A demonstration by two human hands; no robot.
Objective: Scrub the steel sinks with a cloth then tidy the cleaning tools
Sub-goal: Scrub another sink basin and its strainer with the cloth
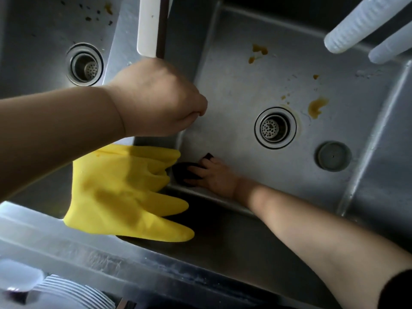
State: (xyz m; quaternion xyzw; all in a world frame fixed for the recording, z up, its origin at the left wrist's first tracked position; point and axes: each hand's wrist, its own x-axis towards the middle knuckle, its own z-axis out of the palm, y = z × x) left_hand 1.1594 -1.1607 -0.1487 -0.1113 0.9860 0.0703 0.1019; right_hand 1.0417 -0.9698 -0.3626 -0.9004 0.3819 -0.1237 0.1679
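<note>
My right hand (219, 178) reaches down into the right steel sink (234, 90). Its fingers and thumb grip a dark scrub pad (184, 172) against the sink floor in the near left corner. Orange-brown stains (316, 107) lie on that floor near the drain (275, 128) and further back. My left hand (156, 97) is curled into a fist over the divider between the two sinks; nothing shows in it. The left sink (44, 30) has dark specks near its back and its own drain (85, 64).
A yellow rubber glove (116, 188) hangs over the front rim by the divider, beside the pad. A white flat object (148, 25) stands just behind my left hand. A grey round stopper (333, 156) lies right of the drain. Ribbed translucent tubes (365, 23) hang at top right. Striped dishes (73, 293) sit bottom left.
</note>
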